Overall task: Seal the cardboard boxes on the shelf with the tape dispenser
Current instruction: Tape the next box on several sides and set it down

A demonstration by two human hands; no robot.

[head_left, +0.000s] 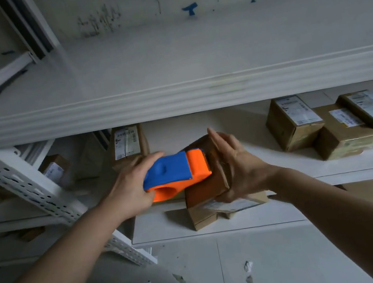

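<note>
Forearms (61,260) first, both bare, reaching up from the bottom edge. The left hand (130,191) had the tape dispenser (176,173), fingers curled round its orange handle and thumb laid along the blue cover. The dispenser's orange head was hard against the left face of the brown cardboard box (208,186), touching it. That box was tipped up on a corner, not sitting flat.

On the box's right side was the right hand (238,165), fingers straight and close together. They were pressed flat against the cardboard and pointed up past its top edge. Whether the thumb hooked underneath, couldn't tell.

Directly under the box lay a paler flat carton (203,220) with a white label, at the front of the lower shelf (159,228). Whether box and carton touched, couldn't tell either. Behind the box and to its left stood a labelled box (126,144), upright. Well off to the box's right, three more labelled boxes (343,135) huddled together, touching. Lower on the box's right, a flat cardboard piece (372,190) lay on that same shelf.

Above the box ran the white upper shelf (175,100). Left of the box, a perforated white upright (20,184) slanted down. Below the box was grey floor (197,270), with a few scraps on it.
</note>
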